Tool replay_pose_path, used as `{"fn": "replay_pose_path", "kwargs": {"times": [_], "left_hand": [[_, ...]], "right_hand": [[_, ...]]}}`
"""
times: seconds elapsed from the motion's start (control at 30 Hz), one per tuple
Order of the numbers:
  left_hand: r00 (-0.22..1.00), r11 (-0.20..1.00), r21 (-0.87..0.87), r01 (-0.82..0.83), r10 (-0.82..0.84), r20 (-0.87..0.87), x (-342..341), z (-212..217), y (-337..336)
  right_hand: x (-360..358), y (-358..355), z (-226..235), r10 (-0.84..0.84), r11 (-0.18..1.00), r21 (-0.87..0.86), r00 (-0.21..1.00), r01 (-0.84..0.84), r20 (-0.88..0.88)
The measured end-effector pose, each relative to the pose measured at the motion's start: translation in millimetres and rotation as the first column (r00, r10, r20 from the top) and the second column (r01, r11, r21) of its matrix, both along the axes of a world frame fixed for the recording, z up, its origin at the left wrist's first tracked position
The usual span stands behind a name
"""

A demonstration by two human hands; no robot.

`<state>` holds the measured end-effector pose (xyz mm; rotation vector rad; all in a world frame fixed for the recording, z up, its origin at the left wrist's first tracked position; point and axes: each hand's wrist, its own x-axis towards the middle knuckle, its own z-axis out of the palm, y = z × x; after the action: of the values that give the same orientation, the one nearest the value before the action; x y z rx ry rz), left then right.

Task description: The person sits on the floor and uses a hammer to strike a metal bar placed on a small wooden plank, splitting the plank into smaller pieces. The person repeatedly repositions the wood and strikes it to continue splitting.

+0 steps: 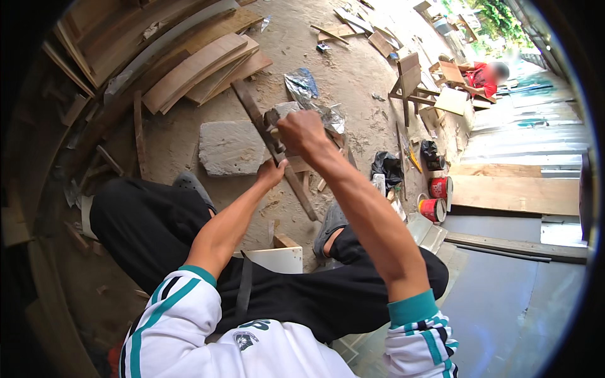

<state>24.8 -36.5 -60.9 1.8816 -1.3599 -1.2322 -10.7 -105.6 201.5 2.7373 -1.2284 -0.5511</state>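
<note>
A long, narrow, dark wooden strip (297, 192) lies slantwise in front of me, between my feet. My left hand (272, 172) is closed on the strip near its middle. Just above it, my right hand (302, 131) forms a fist over the strip. A small pale end shows at that fist, but what it grips is mostly hidden. Left of the strip sits a rough, pale grey block (230, 148). A smaller grey lump (285, 109) shows behind my right fist, beside crumpled silvery foil (332, 118).
Curved boards (198, 72) are stacked at the far left. To the right stand red paint cans (432, 209) and a black plastic bag (387, 167). Wooden chairs (411, 85) and a person in red (482, 80) are farther back. A white box (277, 259) sits between my legs.
</note>
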Motion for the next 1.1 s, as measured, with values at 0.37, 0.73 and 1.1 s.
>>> {"fn": "replay_pose_path", "kwargs": {"times": [0.37, 0.73, 1.1], "left_hand": [[0.986, 0.919, 0.372, -0.134, 0.162, -0.044, -10.4, -59.5, 25.1], [0.878, 0.873, 0.15, -0.464, 0.476, -0.054, 39.3, -4.0, 3.5], [0.713, 0.977, -0.198, -0.084, -0.08, -0.697, 65.1, 123.6, -70.8]], "right_hand": [[12.0, 4.5, -83.0, 0.025, 0.993, 0.116, 0.993, -0.038, 0.112], [-26.1, -10.3, -130.8, -0.272, 0.962, 0.128, 0.792, 0.242, 0.547], [-23.9, 32.0, -184.9, -0.731, 0.683, 0.73, -0.018, -0.03, 0.683]]}}
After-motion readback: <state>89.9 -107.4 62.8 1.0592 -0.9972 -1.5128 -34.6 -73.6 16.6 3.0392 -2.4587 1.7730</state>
